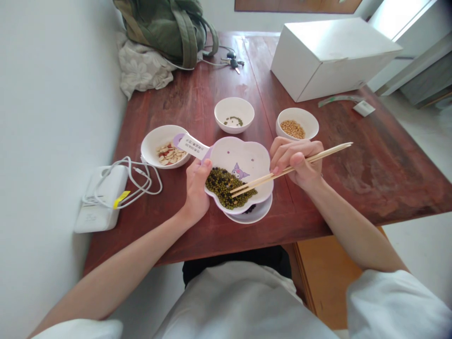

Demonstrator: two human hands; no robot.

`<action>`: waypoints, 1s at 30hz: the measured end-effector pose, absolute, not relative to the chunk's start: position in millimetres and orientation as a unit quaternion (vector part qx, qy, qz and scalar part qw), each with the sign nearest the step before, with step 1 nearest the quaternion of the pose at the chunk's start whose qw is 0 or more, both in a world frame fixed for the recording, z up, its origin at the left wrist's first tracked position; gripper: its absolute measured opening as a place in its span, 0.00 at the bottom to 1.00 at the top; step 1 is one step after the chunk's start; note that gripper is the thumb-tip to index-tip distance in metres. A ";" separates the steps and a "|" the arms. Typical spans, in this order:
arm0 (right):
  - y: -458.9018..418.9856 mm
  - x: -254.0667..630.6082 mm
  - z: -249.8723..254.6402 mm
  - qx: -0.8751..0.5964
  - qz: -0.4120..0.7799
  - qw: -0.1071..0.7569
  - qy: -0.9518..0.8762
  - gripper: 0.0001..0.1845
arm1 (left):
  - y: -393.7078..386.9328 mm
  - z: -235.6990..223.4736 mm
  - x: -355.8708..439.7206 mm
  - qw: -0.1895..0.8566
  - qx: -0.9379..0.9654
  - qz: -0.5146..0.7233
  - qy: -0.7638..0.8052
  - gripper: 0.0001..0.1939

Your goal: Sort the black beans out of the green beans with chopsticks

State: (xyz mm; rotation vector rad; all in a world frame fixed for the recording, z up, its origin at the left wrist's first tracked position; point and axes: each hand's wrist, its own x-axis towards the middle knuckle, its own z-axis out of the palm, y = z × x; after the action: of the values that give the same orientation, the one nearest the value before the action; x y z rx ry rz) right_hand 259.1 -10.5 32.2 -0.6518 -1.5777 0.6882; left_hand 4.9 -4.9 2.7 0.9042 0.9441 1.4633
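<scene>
My left hand (197, 188) grips the left rim of a white flower-shaped plate (243, 157) with a cartoon print, tilted toward me, and a heap of green mung beans (226, 186) lies in its near side. My right hand (296, 160) is closed on a pair of wooden chopsticks (293, 167), whose tips rest in the beans. Under the plate sits a second white dish (252, 214). Three white bowls stand behind: one with peanuts (165, 146), one with a few green beans (234, 113), one with soybeans (297, 123).
A white box (328, 56) stands at the back right of the red wooden table (370, 160). A green backpack (169, 26), a cloth and keys (233, 61) lie at the back left. A white charger with coiled cable (102, 197) sits at the left edge.
</scene>
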 end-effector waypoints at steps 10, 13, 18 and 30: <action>-12.8 250.1 41.1 -0.261 0.251 0.596 -0.717 0.28 | -4.9 -6.0 1.7 0.543 0.387 0.629 0.400 0.11; -12.8 249.1 40.8 -0.259 0.243 0.594 -0.722 0.28 | -4.3 -7.1 1.0 0.532 0.385 0.644 0.393 0.09; -13.4 249.5 40.4 -0.261 0.241 0.592 -0.723 0.27 | -4.8 -0.3 2.9 0.554 0.378 0.618 0.410 0.10; -13.8 250.8 40.8 -0.265 0.243 0.586 -0.726 0.28 | -4.3 8.6 6.5 0.549 0.373 0.624 0.413 0.09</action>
State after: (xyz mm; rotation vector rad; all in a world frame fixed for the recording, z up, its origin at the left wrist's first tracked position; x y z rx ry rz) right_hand 250.8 -13.8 40.8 -0.6172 -1.6931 0.5672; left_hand 6.5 -4.3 8.6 0.8837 0.9789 1.4774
